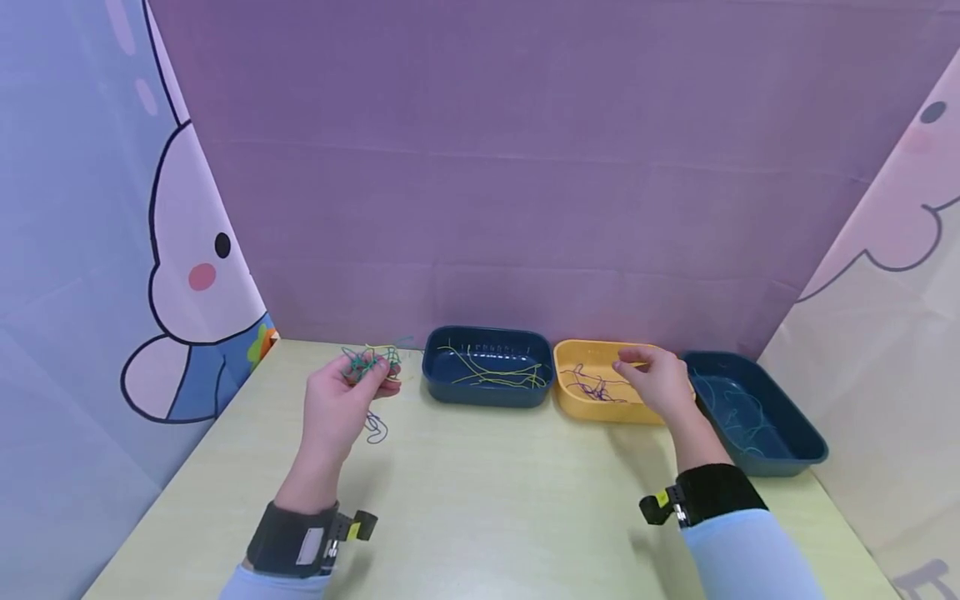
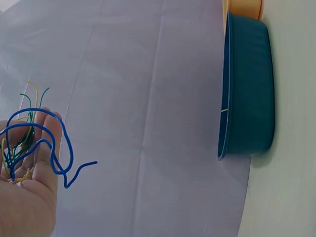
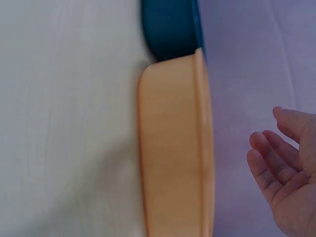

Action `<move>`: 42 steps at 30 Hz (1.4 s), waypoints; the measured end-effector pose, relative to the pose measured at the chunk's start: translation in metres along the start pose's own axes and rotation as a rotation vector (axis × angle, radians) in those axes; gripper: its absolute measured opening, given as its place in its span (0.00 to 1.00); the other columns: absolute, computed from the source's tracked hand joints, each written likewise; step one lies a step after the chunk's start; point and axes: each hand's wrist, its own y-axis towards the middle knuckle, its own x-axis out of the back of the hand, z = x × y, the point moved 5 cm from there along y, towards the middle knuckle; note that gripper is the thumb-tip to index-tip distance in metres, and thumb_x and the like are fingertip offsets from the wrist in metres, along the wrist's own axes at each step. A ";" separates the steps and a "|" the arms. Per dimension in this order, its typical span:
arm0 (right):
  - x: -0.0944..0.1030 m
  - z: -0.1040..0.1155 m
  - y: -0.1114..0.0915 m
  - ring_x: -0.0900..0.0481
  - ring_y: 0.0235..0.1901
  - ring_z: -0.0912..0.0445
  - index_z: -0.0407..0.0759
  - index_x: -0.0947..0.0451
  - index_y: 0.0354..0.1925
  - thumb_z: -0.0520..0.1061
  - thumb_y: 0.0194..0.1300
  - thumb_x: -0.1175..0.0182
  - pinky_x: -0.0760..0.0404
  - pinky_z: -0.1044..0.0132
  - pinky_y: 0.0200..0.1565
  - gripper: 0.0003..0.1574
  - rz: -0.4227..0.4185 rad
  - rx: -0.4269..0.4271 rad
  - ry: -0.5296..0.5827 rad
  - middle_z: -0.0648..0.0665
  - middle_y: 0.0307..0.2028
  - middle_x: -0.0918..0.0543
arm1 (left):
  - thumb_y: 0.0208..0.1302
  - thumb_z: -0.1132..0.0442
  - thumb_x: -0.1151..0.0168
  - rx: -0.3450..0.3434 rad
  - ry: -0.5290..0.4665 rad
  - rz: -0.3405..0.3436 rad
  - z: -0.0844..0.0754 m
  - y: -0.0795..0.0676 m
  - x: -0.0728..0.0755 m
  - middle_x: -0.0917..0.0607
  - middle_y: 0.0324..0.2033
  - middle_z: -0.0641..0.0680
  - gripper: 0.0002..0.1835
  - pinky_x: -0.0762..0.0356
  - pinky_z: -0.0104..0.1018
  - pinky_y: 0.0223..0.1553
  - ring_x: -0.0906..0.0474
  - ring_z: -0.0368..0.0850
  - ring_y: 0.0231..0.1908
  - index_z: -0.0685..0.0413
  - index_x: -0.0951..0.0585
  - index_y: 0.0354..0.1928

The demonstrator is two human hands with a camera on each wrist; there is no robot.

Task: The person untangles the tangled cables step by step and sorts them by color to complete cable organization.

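At the left, my left hand [image 1: 341, 400] grips a loose bundle of thin coloured wires [image 1: 367, 364], mostly green with some yellow. Blue wire [image 2: 67, 153] loops out of that bundle and hangs beside the fingers in the left wrist view. My right hand [image 1: 660, 379] is above the right part of the yellow tray [image 1: 592, 412], its fingers loosely bent and holding nothing. Purple wires [image 1: 596, 390] lie tangled inside this tray. In the right wrist view the thumb and fingertips [image 3: 255, 141] stand apart, above the tray's rim.
Left of the yellow tray stands a dark blue tray [image 1: 483, 396] with yellow wires [image 1: 502, 377]. Another dark blue tray [image 1: 806, 454], angled at the right, contains green wires [image 1: 742, 417]. A purple cloth [image 1: 525, 167] hangs behind the pale table [image 1: 510, 517].
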 end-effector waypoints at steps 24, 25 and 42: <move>0.015 0.035 -0.099 0.23 0.46 0.57 0.52 0.25 0.51 0.59 0.55 0.37 0.22 0.73 0.44 0.26 -0.146 0.124 0.471 0.47 0.48 0.21 | 0.58 0.54 0.38 -0.004 0.001 0.016 0.008 0.002 -0.004 0.16 0.36 0.61 0.14 0.19 0.37 0.38 0.18 0.50 0.32 0.57 0.21 0.39; 0.014 0.034 -0.099 0.23 0.46 0.57 0.52 0.25 0.50 0.59 0.54 0.37 0.22 0.73 0.44 0.26 -0.145 0.126 0.482 0.47 0.48 0.21 | 0.58 0.53 0.38 -0.004 0.005 0.014 0.008 0.002 -0.004 0.16 0.36 0.61 0.14 0.19 0.36 0.38 0.18 0.50 0.32 0.57 0.21 0.39; -0.013 0.074 -0.109 0.21 0.44 0.53 0.45 0.24 0.48 0.50 0.55 0.35 0.20 0.67 0.44 0.22 -0.023 0.322 0.537 0.40 0.46 0.19 | 0.60 0.67 0.41 -0.039 -0.019 0.139 -0.020 -0.016 -0.032 0.18 0.35 0.69 0.09 0.18 0.40 0.37 0.18 0.54 0.30 0.66 0.22 0.39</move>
